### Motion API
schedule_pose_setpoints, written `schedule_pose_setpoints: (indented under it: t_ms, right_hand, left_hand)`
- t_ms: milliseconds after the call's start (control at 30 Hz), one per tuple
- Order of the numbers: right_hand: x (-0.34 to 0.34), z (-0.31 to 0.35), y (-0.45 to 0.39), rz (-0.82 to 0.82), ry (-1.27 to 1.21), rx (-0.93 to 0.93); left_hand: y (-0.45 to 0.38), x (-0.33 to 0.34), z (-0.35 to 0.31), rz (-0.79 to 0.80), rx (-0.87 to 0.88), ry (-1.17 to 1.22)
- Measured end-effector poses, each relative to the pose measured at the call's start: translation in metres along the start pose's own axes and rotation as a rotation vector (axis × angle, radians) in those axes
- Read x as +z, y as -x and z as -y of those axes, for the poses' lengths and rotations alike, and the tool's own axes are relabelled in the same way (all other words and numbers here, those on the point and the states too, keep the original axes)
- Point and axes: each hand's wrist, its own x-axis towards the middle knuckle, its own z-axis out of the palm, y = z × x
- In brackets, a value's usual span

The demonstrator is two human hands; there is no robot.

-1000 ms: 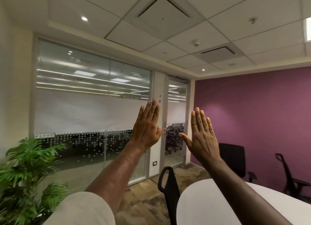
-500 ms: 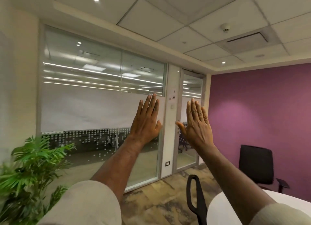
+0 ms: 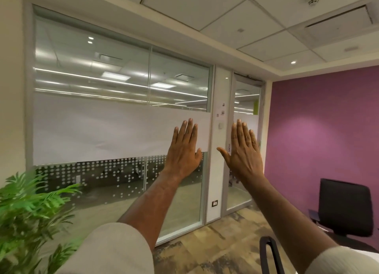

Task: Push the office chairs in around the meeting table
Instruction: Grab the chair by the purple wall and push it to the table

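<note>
My left hand [image 3: 184, 148] and my right hand [image 3: 244, 150] are raised side by side in front of me, backs toward me, fingers straight and held flat, holding nothing. A black office chair [image 3: 345, 210] stands at the right against the purple wall. The black top edge of a second chair back [image 3: 270, 255] rises at the bottom, right of centre, under my right forearm. Only a sliver of the white meeting table [image 3: 369, 253] shows at the bottom right corner. Neither hand touches a chair.
A glass partition wall [image 3: 123, 130] with a frosted band spans the front, with a glass door [image 3: 244, 150] beside it. A green potted plant [image 3: 30, 218] fills the bottom left. Patterned carpet [image 3: 221, 241] runs between me and the glass.
The view has swung left and up: the table and the right-hand chairs have slid toward the right edge. Both hands stay raised and flat, now closer together.
</note>
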Motion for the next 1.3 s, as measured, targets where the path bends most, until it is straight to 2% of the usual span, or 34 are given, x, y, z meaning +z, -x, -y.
schedule_pose_setpoints:
  t_ms: [33, 100, 133, 200, 233, 300, 400, 433, 500, 533, 567, 633, 967, 1300]
  right_hand:
    - [0.041, -0.015, -0.023, 0.024, 0.013, 0.008]
    - [0.055, -0.023, -0.041, -0.022, 0.021, 0.003]
    - [0.096, -0.038, -0.070, 0.006, 0.021, 0.009]
    - [0.110, -0.042, -0.091, -0.045, 0.022, -0.006]
    - [0.147, -0.057, -0.113, -0.004, 0.006, 0.010]
    - [0.160, -0.062, -0.126, -0.045, 0.003, 0.009]
    - [0.267, -0.089, -0.175, -0.006, 0.017, 0.040]
    - [0.280, -0.091, -0.180, 0.029, 0.018, 0.059]
    - [0.288, -0.090, -0.178, -0.008, 0.019, 0.003]
    - [0.331, -0.105, -0.196, 0.013, 0.060, 0.013]
    - [0.345, -0.107, -0.201, 0.003, 0.040, 0.010]
    - [0.434, -0.128, -0.235, 0.037, 0.080, 0.057]
    - [0.632, -0.184, -0.336, 0.071, 0.239, 0.192]
    - [0.811, -0.306, -0.406, 0.111, 0.376, 0.344]
  left_hand:
    - [-0.021, 0.045, 0.015, 0.025, 0.015, -0.023]
    - [-0.030, 0.062, 0.024, 0.018, -0.009, 0.007]
    - [-0.059, 0.103, 0.043, 0.036, 0.023, -0.023]
    - [-0.074, 0.113, 0.056, 0.011, 0.007, -0.018]
    - [-0.101, 0.153, 0.070, 0.028, 0.023, -0.027]
    - [-0.113, 0.164, 0.078, 0.006, 0.034, 0.003]
    - [-0.166, 0.266, 0.114, 0.040, 0.037, 0.009]
    - [-0.174, 0.280, 0.120, 0.064, 0.017, 0.023]
    - [-0.176, 0.287, 0.122, 0.008, 0.050, 0.032]
    - [-0.197, 0.333, 0.133, 0.013, 0.058, 0.022]
    - [-0.203, 0.349, 0.139, 0.025, 0.065, 0.065]
    - [-0.242, 0.445, 0.171, 0.057, 0.057, 0.083]
    - [-0.367, 0.680, 0.251, 0.025, 0.205, 0.211]
    - [-0.487, 0.904, 0.244, -0.007, 0.337, 0.324]
